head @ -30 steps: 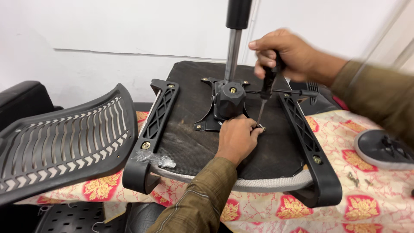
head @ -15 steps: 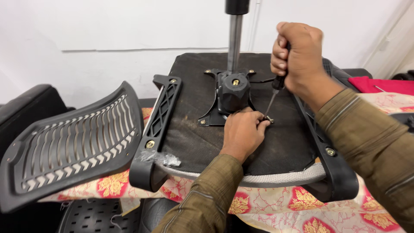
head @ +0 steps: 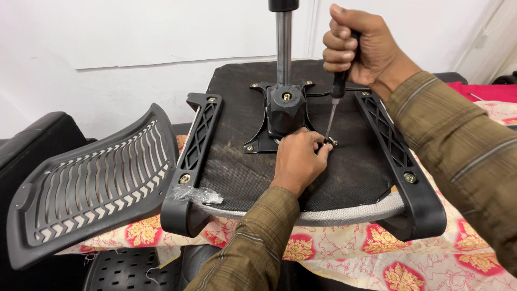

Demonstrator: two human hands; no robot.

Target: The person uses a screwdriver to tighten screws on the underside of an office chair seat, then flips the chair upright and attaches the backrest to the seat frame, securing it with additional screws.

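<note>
A: What is the right hand doing?

B: It is closed in a fist around the black handle of a screwdriver, held nearly upright. The thin shaft slants down to a small screw at the corner of the black mounting plate.

A: And the left hand?

B: It lies on the dark seat underside, fingers pinched around the screw right at the screwdriver's tip.

A: Where does the plate sit?

B: In the middle of the upturned chair seat, with a chrome gas cylinder rising straight up from it.

A: What lies around that?

B: 2 black armrest brackets, 1 on the left and 1 on the right, bolted along the seat's sides. The seat rests on a red floral cloth. A ribbed black plastic backrest leans just beside the left bracket, and a scrap of clear plastic lies on that bracket's near end.
</note>
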